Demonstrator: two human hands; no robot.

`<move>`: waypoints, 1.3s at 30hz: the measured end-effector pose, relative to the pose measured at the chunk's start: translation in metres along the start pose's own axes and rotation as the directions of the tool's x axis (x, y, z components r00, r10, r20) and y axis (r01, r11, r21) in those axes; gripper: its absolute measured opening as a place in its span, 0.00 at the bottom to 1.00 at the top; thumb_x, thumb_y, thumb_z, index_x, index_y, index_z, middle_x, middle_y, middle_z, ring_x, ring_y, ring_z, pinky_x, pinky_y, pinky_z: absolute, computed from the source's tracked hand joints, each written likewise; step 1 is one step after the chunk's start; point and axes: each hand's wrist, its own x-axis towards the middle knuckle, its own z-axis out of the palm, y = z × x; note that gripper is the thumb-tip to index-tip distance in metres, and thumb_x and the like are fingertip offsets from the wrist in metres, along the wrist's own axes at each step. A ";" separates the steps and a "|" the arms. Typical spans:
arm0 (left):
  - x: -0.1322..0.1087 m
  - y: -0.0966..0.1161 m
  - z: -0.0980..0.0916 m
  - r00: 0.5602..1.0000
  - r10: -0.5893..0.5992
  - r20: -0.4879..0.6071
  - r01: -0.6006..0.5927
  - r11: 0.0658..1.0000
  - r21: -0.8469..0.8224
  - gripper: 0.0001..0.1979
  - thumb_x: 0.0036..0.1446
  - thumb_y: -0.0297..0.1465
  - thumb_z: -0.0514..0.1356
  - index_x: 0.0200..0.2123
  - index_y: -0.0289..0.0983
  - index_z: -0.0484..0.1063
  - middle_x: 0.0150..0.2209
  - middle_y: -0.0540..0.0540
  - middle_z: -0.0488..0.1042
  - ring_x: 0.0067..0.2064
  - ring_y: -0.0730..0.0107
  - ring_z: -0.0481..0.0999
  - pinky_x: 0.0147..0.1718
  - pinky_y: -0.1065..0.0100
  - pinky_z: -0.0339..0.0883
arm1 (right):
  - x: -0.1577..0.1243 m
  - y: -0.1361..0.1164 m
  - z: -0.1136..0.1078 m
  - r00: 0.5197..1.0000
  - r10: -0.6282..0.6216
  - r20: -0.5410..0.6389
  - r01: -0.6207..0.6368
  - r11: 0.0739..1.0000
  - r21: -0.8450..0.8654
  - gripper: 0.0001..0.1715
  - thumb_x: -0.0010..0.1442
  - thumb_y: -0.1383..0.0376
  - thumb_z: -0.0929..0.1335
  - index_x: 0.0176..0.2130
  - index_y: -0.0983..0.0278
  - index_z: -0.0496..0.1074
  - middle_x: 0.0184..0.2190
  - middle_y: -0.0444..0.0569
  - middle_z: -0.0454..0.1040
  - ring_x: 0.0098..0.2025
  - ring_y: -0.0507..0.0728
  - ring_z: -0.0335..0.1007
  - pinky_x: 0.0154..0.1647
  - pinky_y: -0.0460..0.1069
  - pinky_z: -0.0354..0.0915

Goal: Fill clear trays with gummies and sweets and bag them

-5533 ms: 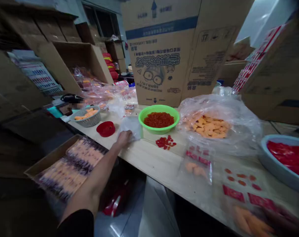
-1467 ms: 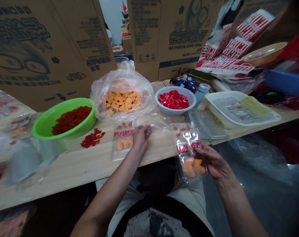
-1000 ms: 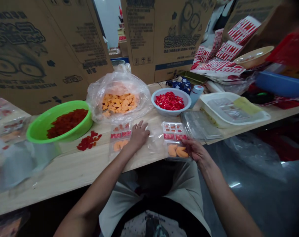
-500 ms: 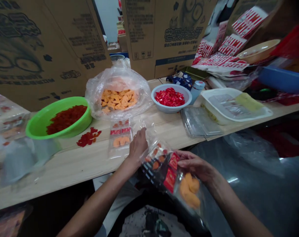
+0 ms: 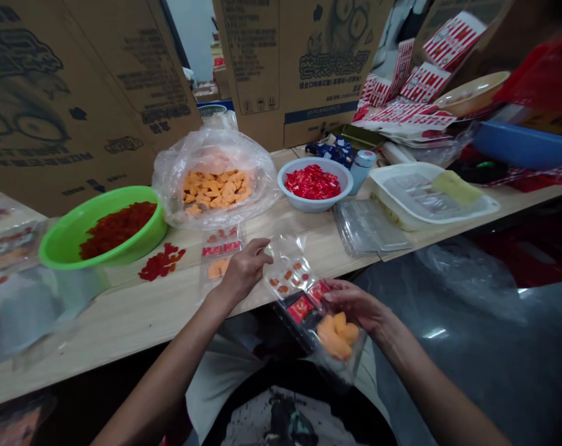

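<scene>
My right hand [image 5: 355, 302] grips the right side of a clear plastic tray [image 5: 309, 325], which tilts over the table's front edge. In its compartments lie small reddish pieces, two red packets [image 5: 300, 308] and orange curved pieces [image 5: 338, 336]. Around the tray's far end is a clear plastic bag [image 5: 288, 246], and my left hand [image 5: 247, 267] pinches its left edge with closed fingers. Partly behind my left hand, another filled tray [image 5: 221, 249] lies flat on the table.
A green bowl [image 5: 58, 248] of red pieces stands left, beside loose red pieces [image 5: 161, 262]. Behind are a large bag [image 5: 262, 173] of orange pieces and a light-blue bowl [image 5: 315, 203] of red packets. Stacked clear trays [image 5: 369, 229] and a white tub [image 5: 476, 217] are right. Cardboard boxes [image 5: 262, 74] rise behind.
The tray in my right hand has moved slightly left and toward the bag. My left hand has shifted a little left and down, and the bag's far end now stands out beyond its fingers.
</scene>
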 end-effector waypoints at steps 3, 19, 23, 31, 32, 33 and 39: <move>0.008 0.000 -0.007 0.996 -0.067 -0.056 0.068 0.998 0.011 0.10 0.61 0.20 0.51 0.34 0.36 0.71 0.53 0.39 0.73 0.51 0.67 0.76 0.46 0.66 0.73 | -0.010 -0.009 -0.006 0.999 -0.030 -0.041 0.030 1.000 -0.007 0.16 0.50 0.66 0.76 0.40 0.68 0.74 0.29 0.46 0.75 0.28 0.49 0.72 0.31 0.42 0.66; 0.028 0.034 0.010 0.984 -0.169 0.046 0.166 0.984 0.067 0.22 0.58 0.18 0.50 0.53 0.33 0.72 0.54 0.38 0.73 0.54 0.63 0.75 0.52 0.62 0.75 | -0.024 0.001 0.029 0.988 0.009 0.153 -0.006 1.000 -0.020 0.17 0.50 0.63 0.75 0.39 0.69 0.74 0.28 0.47 0.74 0.25 0.49 0.69 0.27 0.42 0.63; 0.015 0.029 0.001 0.992 -0.010 0.123 0.018 0.998 -0.065 0.25 0.61 0.18 0.48 0.59 0.35 0.67 0.57 0.36 0.71 0.57 0.63 0.74 0.52 0.59 0.75 | -0.019 -0.009 0.027 0.992 0.024 0.125 -0.023 1.000 -0.016 0.16 0.49 0.63 0.75 0.38 0.69 0.74 0.28 0.47 0.74 0.27 0.50 0.70 0.31 0.43 0.65; -0.005 0.014 0.003 0.980 0.087 0.181 -0.051 0.980 -0.192 0.36 0.56 0.13 0.47 0.66 0.40 0.57 0.62 0.38 0.66 0.63 0.65 0.68 0.58 0.59 0.69 | -0.004 -0.018 -0.012 0.995 0.042 -0.094 -0.043 0.999 -0.005 0.14 0.46 0.67 0.76 0.34 0.69 0.75 0.24 0.45 0.75 0.24 0.49 0.70 0.28 0.43 0.65; -0.008 0.012 0.008 0.976 0.096 0.194 -0.062 0.983 -0.173 0.36 0.56 0.13 0.46 0.66 0.40 0.57 0.63 0.37 0.65 0.63 0.65 0.67 0.58 0.60 0.69 | -0.002 -0.017 -0.015 0.993 0.029 -0.114 -0.030 0.999 -0.015 0.14 0.46 0.67 0.76 0.34 0.69 0.74 0.24 0.46 0.76 0.24 0.50 0.70 0.28 0.43 0.65; -0.010 0.011 0.013 0.972 0.108 0.210 -0.078 0.987 -0.144 0.37 0.55 0.13 0.46 0.67 0.39 0.55 0.63 0.37 0.64 0.64 0.64 0.66 0.58 0.59 0.69 | 0.000 -0.016 -0.018 0.991 0.013 -0.133 -0.017 1.000 -0.025 0.14 0.46 0.66 0.76 0.33 0.69 0.74 0.25 0.46 0.76 0.24 0.50 0.70 0.29 0.43 0.65; -0.026 0.017 0.052 0.959 0.174 0.222 -0.184 0.983 0.023 0.38 0.58 0.14 0.48 0.70 0.34 0.43 0.65 0.29 0.61 0.69 0.53 0.54 0.59 0.51 0.67 | 0.019 -0.009 -0.014 0.957 -0.134 -0.258 0.128 0.991 -0.038 0.19 0.42 0.66 0.77 0.37 0.67 0.76 0.29 0.46 0.77 0.28 0.53 0.72 0.31 0.46 0.67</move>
